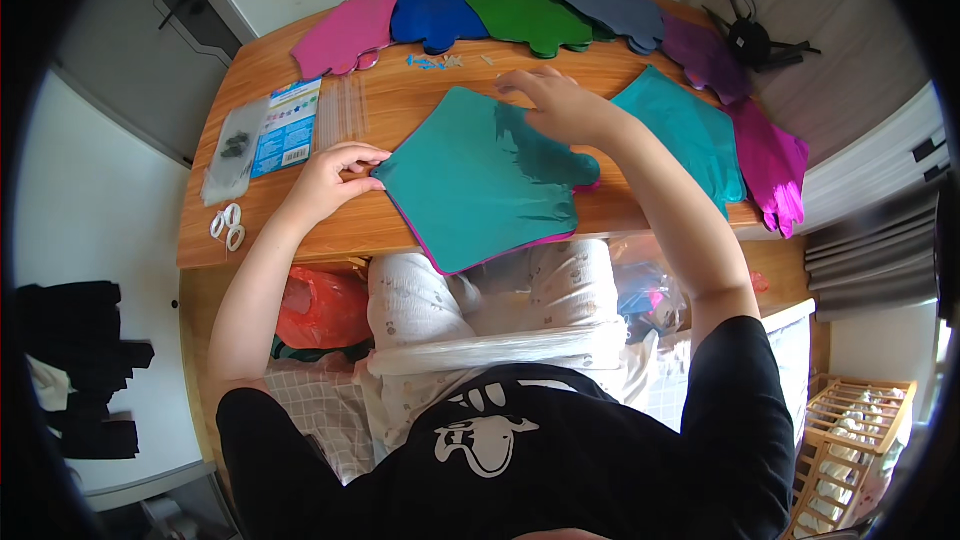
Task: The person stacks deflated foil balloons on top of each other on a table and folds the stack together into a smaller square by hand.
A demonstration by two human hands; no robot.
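Note:
A flat teal foil sheet (pixel 470 180), pointed at its corners with a rounded lobe at the right, lies before me. A magenta sheet (pixel 430 253) shows as a thin rim underneath it. At the left corner my left hand (pixel 335 178) pinches the teal sheet between thumb and fingers. My right hand (pixel 555 105) is over the sheet's far right edge, its fingers curved and apart with nothing visible in them; whether it touches the foil I cannot tell. Close to my right forearm lie another teal foil stack (pixel 685 135) and a magenta foil stack (pixel 775 165).
Along the back lie foil stacks: pink (pixel 345 35), blue (pixel 438 12), green (pixel 530 15), grey (pixel 612 8) and purple (pixel 705 55). At left are a printed package (pixel 287 130), clear straws (pixel 343 110), a clear bag (pixel 232 162) and white ribbon rolls (pixel 234 225). A black router (pixel 750 40) stands back right.

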